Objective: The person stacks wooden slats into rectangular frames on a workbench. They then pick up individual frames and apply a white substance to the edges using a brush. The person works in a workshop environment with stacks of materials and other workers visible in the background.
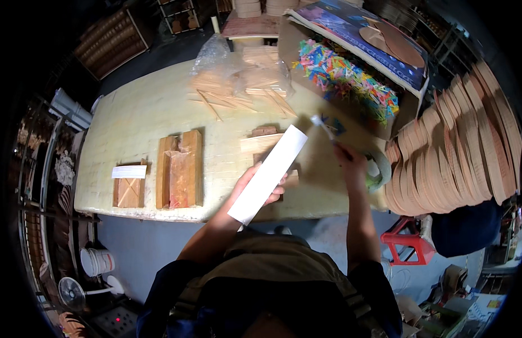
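My left hand (248,181) is wrapped around a long white flat strip (270,172), which slants up to the right above the table's near edge. Its fingers curl around the strip from below. Over the table at right, my right hand (352,161) pinches a thin stick with a whitish tip (323,125); its exact kind is hard to make out. Small dark blue bits (337,127) lie beside that tip. Partly hidden behind the white strip, thin wooden sticks (260,143) lie across a brown wooden block (264,130).
On the pale table (131,112) stand a grooved wooden holder (194,169) and a smaller block (129,194). Bagged wooden sticks (261,79) lie at the back. A carton (306,79) holds colourful small pieces. A round green item (379,172) and stacked curved wooden pieces (452,146) are right.
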Demonstrator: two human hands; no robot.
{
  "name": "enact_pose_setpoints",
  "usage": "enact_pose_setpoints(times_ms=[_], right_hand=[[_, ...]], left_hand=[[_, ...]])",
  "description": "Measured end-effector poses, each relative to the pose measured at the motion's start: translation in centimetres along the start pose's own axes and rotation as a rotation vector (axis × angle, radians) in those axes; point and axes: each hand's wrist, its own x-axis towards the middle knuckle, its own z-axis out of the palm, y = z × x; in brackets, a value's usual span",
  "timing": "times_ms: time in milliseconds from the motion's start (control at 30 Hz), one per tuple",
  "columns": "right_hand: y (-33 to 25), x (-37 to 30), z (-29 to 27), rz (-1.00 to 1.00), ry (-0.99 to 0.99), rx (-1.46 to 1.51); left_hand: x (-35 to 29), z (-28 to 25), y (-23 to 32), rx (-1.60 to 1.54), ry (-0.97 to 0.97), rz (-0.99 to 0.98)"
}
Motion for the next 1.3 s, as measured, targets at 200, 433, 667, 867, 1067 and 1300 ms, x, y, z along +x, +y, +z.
enact_pose_setpoints(times_ms=[200, 433, 667, 867, 1067, 1300], right_hand=[[-1.5, -2.5, -0.5, 0.31, 0.063, 0.291], [0.2, -7.6, -2.8, 0.35, 0.09, 0.254], [0.4, -6.9, -0.5, 0.296, 0.058, 0.35], [-2.3, -6.3, 3.4, 0.232, -0.081, 0.313], [-3.4, -7.4, 4.9, 0.259, -0.091, 0.278], [-1.9, -8.4, 4.8, 0.301, -0.086, 0.278]], left_hand=[[-4.9, -4.5, 3.7, -0.15, -0.084, 0.184], [-19.6, -17.6, 12.5, -0.086, 0.105, 0.984], [-30.1, -25.6, 19.1, -0.251, 0.49, 1.404], [-30.0, -29.9, 23.0, -0.532, 0.51, 1.434], [-29.2, -33.3, 23.5, -0.353, 0.937, 1.429], [-28.2, -32.3, 24.1, -0.313, 1.399, 1.616]])
